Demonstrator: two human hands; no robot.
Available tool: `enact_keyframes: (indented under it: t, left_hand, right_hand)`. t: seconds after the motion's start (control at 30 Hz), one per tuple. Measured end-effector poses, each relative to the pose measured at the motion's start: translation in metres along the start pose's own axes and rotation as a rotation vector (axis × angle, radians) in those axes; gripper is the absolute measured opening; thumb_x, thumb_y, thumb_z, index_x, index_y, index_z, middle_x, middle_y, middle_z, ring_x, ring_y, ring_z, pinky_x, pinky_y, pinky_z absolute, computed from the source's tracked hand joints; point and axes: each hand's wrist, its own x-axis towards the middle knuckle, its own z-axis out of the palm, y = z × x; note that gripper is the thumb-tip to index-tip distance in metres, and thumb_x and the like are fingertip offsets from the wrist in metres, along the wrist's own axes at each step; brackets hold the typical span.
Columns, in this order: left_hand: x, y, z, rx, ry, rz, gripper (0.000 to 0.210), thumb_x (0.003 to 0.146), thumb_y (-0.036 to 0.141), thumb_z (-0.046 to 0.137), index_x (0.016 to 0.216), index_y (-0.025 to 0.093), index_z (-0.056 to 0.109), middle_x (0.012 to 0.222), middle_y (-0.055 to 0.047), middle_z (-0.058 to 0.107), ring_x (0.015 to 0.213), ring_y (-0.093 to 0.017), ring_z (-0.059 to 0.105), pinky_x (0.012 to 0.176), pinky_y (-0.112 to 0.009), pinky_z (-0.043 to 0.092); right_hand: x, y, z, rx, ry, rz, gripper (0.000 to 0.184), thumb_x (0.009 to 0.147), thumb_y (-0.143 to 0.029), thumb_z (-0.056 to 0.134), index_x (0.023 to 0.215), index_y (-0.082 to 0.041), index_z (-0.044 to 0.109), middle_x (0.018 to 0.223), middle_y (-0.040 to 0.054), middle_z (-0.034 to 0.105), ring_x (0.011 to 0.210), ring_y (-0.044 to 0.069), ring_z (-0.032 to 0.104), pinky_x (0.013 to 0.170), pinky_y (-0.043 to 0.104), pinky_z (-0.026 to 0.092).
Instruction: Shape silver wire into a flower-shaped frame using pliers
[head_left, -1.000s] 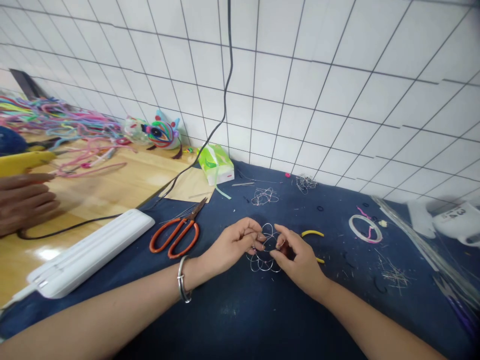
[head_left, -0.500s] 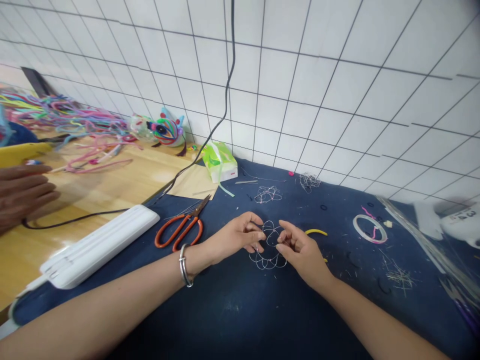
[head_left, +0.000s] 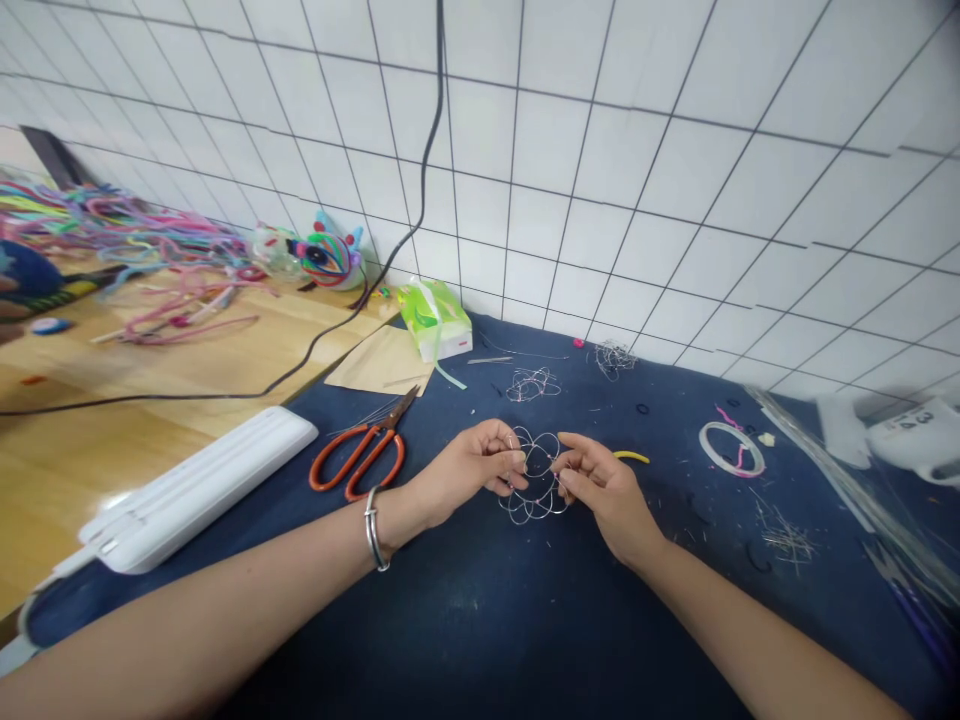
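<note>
A flower-shaped frame of looped silver wire [head_left: 534, 508] is held above the dark blue table cover. My left hand [head_left: 484, 460] pinches its left side, thumb against fingers, with a silver bangle at the wrist. On the opposite side my right hand [head_left: 600, 490] has thumb and index finger closed on the wire loops. Small pinkish spots show where loops meet. Just behind lies a similar looped wire piece [head_left: 533, 384]. Beside my right hand, a yellow curved handle [head_left: 631, 456] is partly hidden.
Orange-handled scissors [head_left: 358, 462] and a white power strip [head_left: 202, 490] lie left. Behind are a green tissue pack [head_left: 435, 318] and a wire tangle [head_left: 615, 358]. To the right are a white ring [head_left: 731, 449], wire scraps [head_left: 786, 538] and purple-handled scissors [head_left: 911, 605].
The wire frame has turned slightly, and my right fingers now sit lower on its side. The other person's hand at far left has mostly left view. The black cable has shifted.
</note>
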Motion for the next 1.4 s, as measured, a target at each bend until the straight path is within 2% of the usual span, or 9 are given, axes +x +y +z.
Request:
enact_keyframes:
  t: [0.23,0.43,0.53,0.73,0.9,0.97,1.03,1.2,1.4]
  left_hand:
    - [0.002,-0.001,0.0,-0.048,0.059,0.024,0.02,0.078,0.033,0.058,0.084,0.017,0.046,0.085,-0.004,0.063,0.074,-0.015,0.065,0.063,-0.027,0.05]
    - [0.003,-0.004,-0.001,-0.11,0.092,0.023,0.022,0.077,0.032,0.061,0.084,0.018,0.046,0.084,-0.003,0.062,0.079,-0.017,0.064,0.065,-0.027,0.051]
    - [0.002,-0.005,0.0,-0.129,0.084,0.017,0.022,0.077,0.032,0.061,0.084,0.018,0.046,0.083,-0.003,0.061,0.079,-0.016,0.064,0.067,-0.028,0.051]
    - [0.002,0.001,-0.004,0.014,0.007,-0.007,0.021,0.077,0.032,0.06,0.088,0.017,0.048,0.09,-0.005,0.061,0.081,-0.016,0.062,0.066,-0.027,0.049]
    - [0.002,0.018,-0.019,0.291,-0.142,-0.033,0.032,0.075,0.032,0.06,0.104,0.02,0.051,0.098,-0.007,0.059,0.08,-0.018,0.06,0.055,-0.023,0.044]
    - [0.002,0.024,-0.023,0.344,-0.213,-0.065,0.035,0.075,0.036,0.059,0.105,0.019,0.054,0.097,-0.007,0.06,0.079,-0.018,0.059,0.052,-0.022,0.041]
    - [0.001,0.029,-0.025,0.361,-0.23,-0.079,0.035,0.076,0.039,0.057,0.104,0.018,0.057,0.095,-0.007,0.06,0.08,-0.018,0.057,0.049,-0.02,0.037]
    - [-0.001,0.026,-0.02,0.231,-0.203,-0.132,0.035,0.075,0.041,0.057,0.1,0.017,0.062,0.08,-0.004,0.057,0.073,-0.014,0.051,0.043,-0.018,0.031]
    - [-0.004,0.019,-0.013,-0.015,-0.177,-0.161,0.031,0.075,0.036,0.059,0.097,0.016,0.065,0.079,-0.003,0.053,0.066,-0.01,0.043,0.044,-0.017,0.032]
  right_hand:
    - [0.0,0.0,0.001,0.052,0.085,0.021,0.031,0.087,-0.035,0.042,0.112,-0.019,0.051,0.083,0.0039,0.057,0.062,0.011,0.052,0.056,0.026,0.044]
    - [-0.001,0.002,0.002,-0.013,-0.014,0.016,0.039,0.075,-0.028,0.06,0.112,-0.021,0.05,0.082,0.0011,0.056,0.067,0.011,0.053,0.058,0.025,0.044]
    - [-0.002,0.003,0.001,-0.036,-0.022,0.009,0.033,0.075,-0.026,0.059,0.106,-0.02,0.052,0.078,-0.0006,0.055,0.065,0.01,0.052,0.059,0.025,0.044]
    - [-0.003,0.0,0.0,-0.036,0.01,0.048,0.013,0.077,-0.028,0.056,0.084,-0.018,0.058,0.061,-0.0038,0.051,0.055,0.009,0.049,0.053,0.023,0.04]
    - [-0.005,0.0,0.001,-0.025,-0.028,0.062,0.01,0.077,-0.027,0.056,0.076,-0.017,0.057,0.059,-0.0036,0.052,0.051,0.008,0.046,0.051,0.023,0.038]
    - [-0.006,0.0,0.001,-0.019,-0.058,0.08,0.009,0.077,-0.026,0.057,0.075,-0.017,0.056,0.06,-0.0033,0.052,0.051,0.008,0.047,0.052,0.023,0.038]
    - [-0.007,0.0,0.001,-0.012,-0.088,0.096,0.008,0.077,-0.024,0.057,0.074,-0.017,0.056,0.06,-0.0032,0.052,0.051,0.008,0.047,0.052,0.023,0.038]
    - [-0.011,-0.003,0.004,0.011,-0.12,0.105,0.009,0.079,-0.024,0.055,0.073,-0.018,0.055,0.057,-0.0038,0.051,0.05,0.008,0.046,0.053,0.023,0.037]
    - [-0.012,-0.006,0.007,0.043,-0.091,0.098,0.013,0.081,-0.026,0.051,0.071,-0.017,0.055,0.06,-0.0025,0.053,0.05,0.008,0.047,0.05,0.022,0.036]
